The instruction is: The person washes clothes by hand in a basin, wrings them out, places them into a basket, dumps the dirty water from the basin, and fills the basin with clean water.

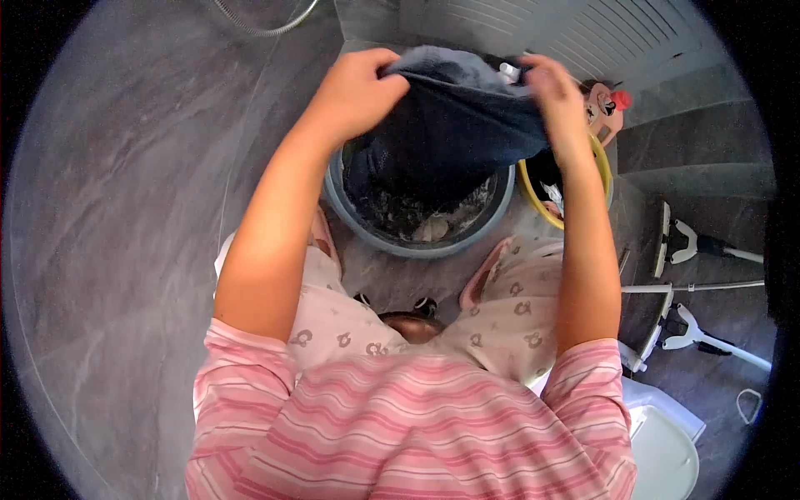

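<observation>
A dark blue garment is stretched between my two hands, its lighter inner side showing along the top edge. My left hand is closed on the garment's left end, thumb and fingers pinched together. At the right end, my right hand grips the cloth; its fingers are slightly blurred. The cloth hangs down into a round blue-grey basin, which holds dark, foamy water. A small pale round thing shows near the basin's front inner edge.
A yellow-rimmed basin with dark and light items stands to the right of the blue-grey one. Behind it is a pink item with a red cap. Squeegee-like tools and a white lidded object are at the right. A hose hangs at the top left.
</observation>
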`<state>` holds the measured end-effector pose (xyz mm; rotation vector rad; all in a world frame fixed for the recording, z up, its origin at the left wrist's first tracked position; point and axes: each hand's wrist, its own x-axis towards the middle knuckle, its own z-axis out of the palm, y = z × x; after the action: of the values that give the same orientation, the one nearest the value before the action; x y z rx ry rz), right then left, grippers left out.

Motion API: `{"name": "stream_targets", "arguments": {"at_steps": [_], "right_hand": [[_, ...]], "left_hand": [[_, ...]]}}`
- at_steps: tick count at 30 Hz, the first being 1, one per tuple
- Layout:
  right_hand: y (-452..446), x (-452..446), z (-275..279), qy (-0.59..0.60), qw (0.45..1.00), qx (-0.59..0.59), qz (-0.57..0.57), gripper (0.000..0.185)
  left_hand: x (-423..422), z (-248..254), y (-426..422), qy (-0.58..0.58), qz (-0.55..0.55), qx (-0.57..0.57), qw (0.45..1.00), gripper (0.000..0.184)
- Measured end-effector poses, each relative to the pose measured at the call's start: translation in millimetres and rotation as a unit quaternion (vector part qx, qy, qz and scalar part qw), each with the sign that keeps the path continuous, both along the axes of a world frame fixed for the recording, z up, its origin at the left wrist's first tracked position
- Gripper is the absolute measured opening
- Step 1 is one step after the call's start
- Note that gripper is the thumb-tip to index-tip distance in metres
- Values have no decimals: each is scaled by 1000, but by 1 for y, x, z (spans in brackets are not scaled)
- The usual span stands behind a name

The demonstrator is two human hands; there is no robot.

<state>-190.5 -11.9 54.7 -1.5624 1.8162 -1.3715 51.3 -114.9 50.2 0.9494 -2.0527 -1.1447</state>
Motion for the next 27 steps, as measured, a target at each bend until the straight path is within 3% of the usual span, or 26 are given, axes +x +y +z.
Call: {"name": "stream_targets", "arguments": {"at_steps": [1, 2, 4, 6, 7, 8, 9, 10, 11, 13, 14, 15, 17, 18, 21, 23, 24, 25, 26, 27], "right_hand": [[1, 15, 0, 65, 995, 9, 79, 47], [6, 26, 3, 187, 975, -19, 117, 56], [7, 30, -3, 208, 967, 94, 110, 55], [-2, 6, -5, 171, 980, 69, 68, 52], [-2, -4, 3, 110, 989, 95, 38, 45], [-5, -23, -2, 32, 994, 87, 61, 26], [-7, -47, -6, -73, 996, 59, 13, 24], [-7, -55, -5, -177, 983, 32, -34, 24], [-7, -59, -10, -177, 983, 34, -33, 24], [-7, -54, -5, -157, 980, 58, -109, 28], [-9, -52, -13, -14, 991, 102, -83, 31], [-8, -30, -12, -10, 999, 37, 25, 28], [0, 1, -4, -23, 968, 152, 199, 49], [1, 4, -9, 98, 947, 175, 252, 59], [1, 13, -33, 155, 951, 110, 244, 58], [-6, -2, -31, 161, 938, 249, 179, 51], [-7, -13, -30, 104, 946, 253, 173, 50], [-3, -16, -19, 28, 947, 252, 198, 44], [1, -20, -11, -49, 941, 250, 221, 38], [1, -29, -16, -13, 960, 185, 209, 26]], "left_hand": [[1, 7, 3, 50, 32, 81, 995, 20], [0, 7, 0, 50, 32, 79, 995, 20], [5, 5, -6, 136, 30, 195, 971, 16], [8, 2, -10, 99, -24, 193, 976, 19], [7, 10, -1, 62, -39, 188, 980, 19], [6, 16, 2, 25, -53, 180, 982, 19], [4, 17, 1, -41, -122, 159, 979, 23], [0, 29, 13, -72, -101, 226, 966, 30], [-6, 17, 15, -37, -99, 213, 971, 35], [-14, 6, 19, -2, -97, 199, 975, 41], [-17, 3, 19, 7, -77, 206, 975, 38], [-20, 3, 20, 15, -58, 215, 975, 35], [-23, 1, 14, 78, -34, 266, 960, 34], [-22, 1, 9, 141, -7, 316, 938, 32], [-14, 19, 9, 190, -24, 358, 914, 30], [-8, 27, 11, 167, -77, 374, 909, 37], [-3, 29, 12, 167, -77, 374, 909, 37], [3, 30, 15, 32, -106, 253, 961, 44], [8, 31, 15, -106, -131, 123, 978, 52], [13, 14, 9, -186, -107, -15, 977, 63]]}}
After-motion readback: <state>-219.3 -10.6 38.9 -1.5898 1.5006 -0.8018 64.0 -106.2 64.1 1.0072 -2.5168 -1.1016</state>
